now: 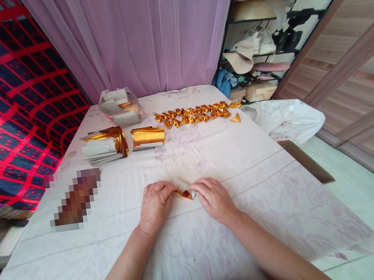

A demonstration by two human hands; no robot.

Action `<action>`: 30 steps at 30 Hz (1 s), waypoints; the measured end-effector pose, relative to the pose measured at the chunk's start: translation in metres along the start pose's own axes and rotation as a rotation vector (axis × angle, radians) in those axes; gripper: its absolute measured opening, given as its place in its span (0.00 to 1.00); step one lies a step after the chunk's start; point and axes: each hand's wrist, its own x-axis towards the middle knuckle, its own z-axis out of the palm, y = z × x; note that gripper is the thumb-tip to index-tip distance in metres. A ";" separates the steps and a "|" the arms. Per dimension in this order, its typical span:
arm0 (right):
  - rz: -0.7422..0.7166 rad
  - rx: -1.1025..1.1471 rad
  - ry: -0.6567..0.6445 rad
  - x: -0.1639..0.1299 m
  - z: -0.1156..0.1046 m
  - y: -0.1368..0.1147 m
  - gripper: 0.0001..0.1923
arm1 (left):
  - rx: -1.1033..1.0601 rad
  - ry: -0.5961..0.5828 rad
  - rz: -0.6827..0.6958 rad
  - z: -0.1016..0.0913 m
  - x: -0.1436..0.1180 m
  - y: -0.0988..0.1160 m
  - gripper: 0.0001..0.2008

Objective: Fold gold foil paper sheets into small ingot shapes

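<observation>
A partly folded piece of gold-and-white foil paper (185, 195) sits between my hands, low over the near-middle part of the pale flowered tablecloth (202, 249). The fingers of my left hand (157, 203) are pinched together on its left end, and those of my right hand (216, 199) are pinched on its right, white-edged end. Well beyond my hands, toward the far edge, a short stack of gold sheets (148, 137) lies just beside a larger fanned stack (103, 148) on its left. Behind the larger stack is a clear plastic bag (121, 107) with more sheets in it. To the right, folded gold pieces (192, 115) lie in rows, with a gold triangle (236, 118) near their right end. A purple curtain (144, 34) hangs behind the table, and a checked red-and-navy cloth (10, 95) covers the left.
</observation>
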 end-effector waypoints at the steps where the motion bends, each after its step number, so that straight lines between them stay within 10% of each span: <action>1: 0.000 -0.005 0.006 0.000 0.000 0.000 0.13 | -0.004 -0.007 -0.002 0.000 0.002 0.000 0.09; 20: -0.041 -0.059 -0.059 0.001 -0.006 -0.008 0.16 | 0.036 0.018 -0.048 -0.010 0.001 0.006 0.19; 30: -0.036 -0.077 -0.084 0.002 -0.008 -0.010 0.14 | 0.052 0.008 0.180 -0.012 -0.012 0.028 0.10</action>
